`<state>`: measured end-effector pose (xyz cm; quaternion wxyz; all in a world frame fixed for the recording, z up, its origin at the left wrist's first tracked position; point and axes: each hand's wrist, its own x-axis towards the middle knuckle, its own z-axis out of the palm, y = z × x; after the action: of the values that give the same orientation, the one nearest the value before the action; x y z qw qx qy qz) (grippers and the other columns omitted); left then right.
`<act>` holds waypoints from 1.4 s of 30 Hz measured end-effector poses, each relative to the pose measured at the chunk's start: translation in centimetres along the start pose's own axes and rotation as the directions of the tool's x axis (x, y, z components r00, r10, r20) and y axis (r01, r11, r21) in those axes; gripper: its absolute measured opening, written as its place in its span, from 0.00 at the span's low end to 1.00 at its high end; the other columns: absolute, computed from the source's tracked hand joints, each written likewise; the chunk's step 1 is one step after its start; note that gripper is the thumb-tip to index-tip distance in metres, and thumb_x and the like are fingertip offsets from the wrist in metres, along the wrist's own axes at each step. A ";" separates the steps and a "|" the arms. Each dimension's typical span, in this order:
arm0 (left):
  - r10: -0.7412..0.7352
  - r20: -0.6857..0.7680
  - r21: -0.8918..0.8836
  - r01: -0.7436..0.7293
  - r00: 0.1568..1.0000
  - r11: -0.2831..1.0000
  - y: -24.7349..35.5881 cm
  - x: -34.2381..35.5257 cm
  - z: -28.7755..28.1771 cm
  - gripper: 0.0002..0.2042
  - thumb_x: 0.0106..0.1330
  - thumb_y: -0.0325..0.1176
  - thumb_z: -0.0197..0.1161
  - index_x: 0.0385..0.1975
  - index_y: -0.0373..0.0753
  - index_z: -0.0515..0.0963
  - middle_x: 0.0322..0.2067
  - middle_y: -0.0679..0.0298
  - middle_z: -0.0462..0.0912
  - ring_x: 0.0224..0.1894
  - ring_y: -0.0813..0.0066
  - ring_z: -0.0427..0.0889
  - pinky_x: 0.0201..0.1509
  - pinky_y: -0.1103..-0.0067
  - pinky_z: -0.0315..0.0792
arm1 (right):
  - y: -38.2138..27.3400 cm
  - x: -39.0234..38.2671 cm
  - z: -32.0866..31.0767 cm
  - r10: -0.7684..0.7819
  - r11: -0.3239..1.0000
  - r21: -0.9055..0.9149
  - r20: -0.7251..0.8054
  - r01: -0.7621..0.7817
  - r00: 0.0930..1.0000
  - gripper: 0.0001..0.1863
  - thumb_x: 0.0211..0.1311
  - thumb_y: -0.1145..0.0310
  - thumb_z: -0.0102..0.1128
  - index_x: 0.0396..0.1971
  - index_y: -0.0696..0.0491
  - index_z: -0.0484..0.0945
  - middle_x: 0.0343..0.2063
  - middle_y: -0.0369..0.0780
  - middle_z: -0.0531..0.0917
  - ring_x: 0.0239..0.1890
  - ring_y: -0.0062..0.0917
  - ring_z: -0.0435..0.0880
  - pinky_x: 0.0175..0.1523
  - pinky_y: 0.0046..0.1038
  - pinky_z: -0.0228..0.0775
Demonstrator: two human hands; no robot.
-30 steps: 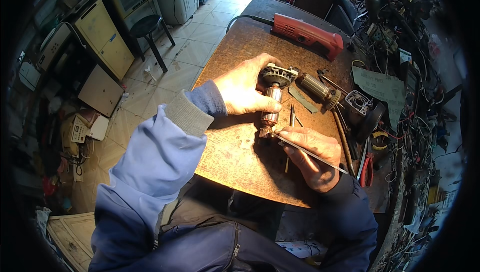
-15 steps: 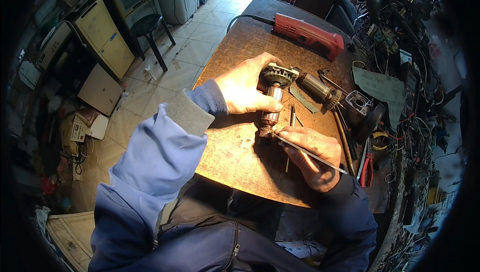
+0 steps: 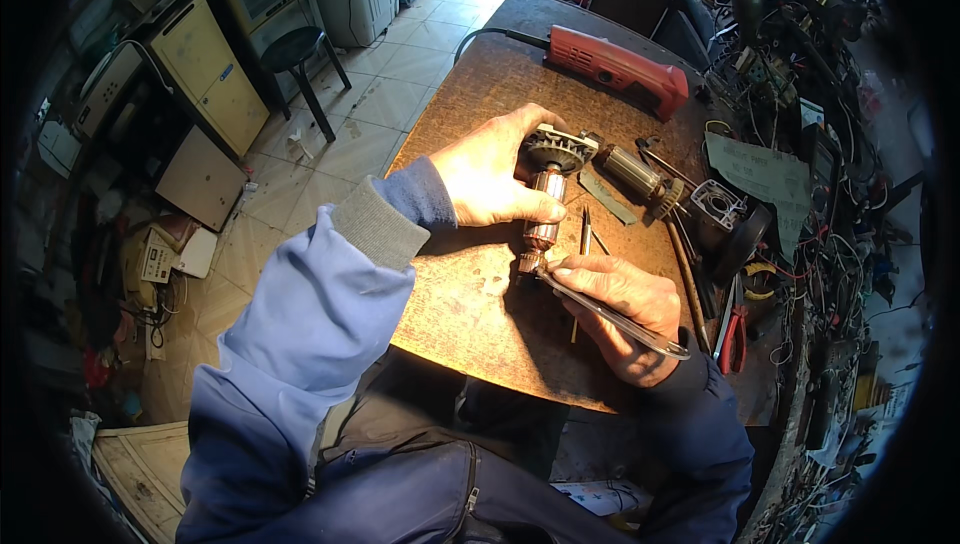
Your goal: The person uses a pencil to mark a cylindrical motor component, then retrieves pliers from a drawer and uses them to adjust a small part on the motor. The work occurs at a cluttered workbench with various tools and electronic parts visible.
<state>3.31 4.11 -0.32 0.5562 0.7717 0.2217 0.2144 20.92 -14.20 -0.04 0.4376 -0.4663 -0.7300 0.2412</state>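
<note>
My left hand (image 3: pixel 492 169) is wrapped round a motor armature (image 3: pixel 547 206), thumb across its core and fingers near the fan at the far end. The armature is tilted over the wooden table, its copper commutator toward me. My right hand (image 3: pixel 628 294) pinches a slim, flat grey metal tool (image 3: pixel 640 334) with a rounded rear end. The tool's tip is at the commutator end; whether it touches is hidden by my fingertips. A second armature (image 3: pixel 632 172) lies just beyond my right hand, near a narrow greenish strip (image 3: pixel 606 199). Thin pointed rods (image 3: pixel 586 229) lie between my hands.
A red grinder body (image 3: pixel 615 69) with a black cord lies at the table's far side. Along the right are a metal gear housing (image 3: pixel 715 206), a green-grey paper sheet (image 3: pixel 765 184), red-handled pliers (image 3: pixel 735 332) and tangled wires. A black stool (image 3: pixel 295 49) stands on the tiled floor.
The metal tool has rolled in my right hand, so its broad side and rounded end now show. My right fingertips have shifted slightly left. My left hand and the armature have barely moved.
</note>
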 end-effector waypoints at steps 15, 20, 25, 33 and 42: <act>-0.019 0.000 -0.004 0.019 1.000 1.000 0.0 0.0 0.0 0.39 0.53 0.26 0.78 0.65 0.35 0.63 0.52 0.55 0.76 0.51 0.66 0.80 0.59 0.69 0.78 | 0.5 -0.2 -0.1 -0.071 0.993 0.100 0.029 0.068 0.997 0.14 0.62 0.82 0.66 0.48 0.58 0.86 0.40 0.47 0.88 0.39 0.28 0.89 0.43 0.24 0.82; -0.008 0.029 -0.019 0.008 1.000 1.000 0.1 0.1 -0.3 0.39 0.53 0.26 0.78 0.65 0.33 0.63 0.53 0.54 0.75 0.53 0.66 0.79 0.62 0.70 0.76 | 0.3 -0.1 -0.8 0.075 0.989 0.132 -0.072 -0.065 0.995 0.12 0.62 0.81 0.67 0.46 0.61 0.85 0.41 0.49 0.88 0.46 0.32 0.87 0.52 0.28 0.79; -0.041 0.037 -0.033 0.042 0.998 0.999 0.3 0.0 -0.5 0.39 0.54 0.26 0.78 0.65 0.32 0.62 0.55 0.54 0.74 0.55 0.65 0.78 0.63 0.69 0.76 | 0.5 0.0 -0.6 0.050 0.990 0.134 -0.043 -0.044 0.998 0.13 0.65 0.79 0.66 0.49 0.61 0.84 0.43 0.49 0.87 0.45 0.30 0.87 0.51 0.26 0.78; -0.042 0.035 -0.021 0.043 0.998 0.999 0.4 0.0 -0.4 0.39 0.54 0.25 0.77 0.66 0.32 0.62 0.56 0.53 0.74 0.55 0.66 0.78 0.62 0.69 0.76 | 0.3 0.1 -0.7 0.021 0.999 0.045 -0.015 -0.020 1.000 0.12 0.65 0.78 0.67 0.48 0.61 0.84 0.43 0.49 0.87 0.46 0.34 0.88 0.52 0.29 0.78; -0.043 0.043 -0.060 0.046 0.998 0.997 0.5 -0.1 -0.4 0.40 0.54 0.24 0.77 0.66 0.32 0.61 0.56 0.53 0.74 0.54 0.65 0.79 0.61 0.70 0.77 | 0.5 0.1 -0.6 0.013 0.998 0.061 0.006 -0.013 1.000 0.12 0.64 0.79 0.66 0.47 0.62 0.84 0.44 0.50 0.87 0.47 0.36 0.88 0.53 0.31 0.79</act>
<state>3.06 4.20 0.21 0.5885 0.7536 0.2207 0.1926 21.65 -13.88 -0.08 0.4481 -0.4568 -0.7205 0.2673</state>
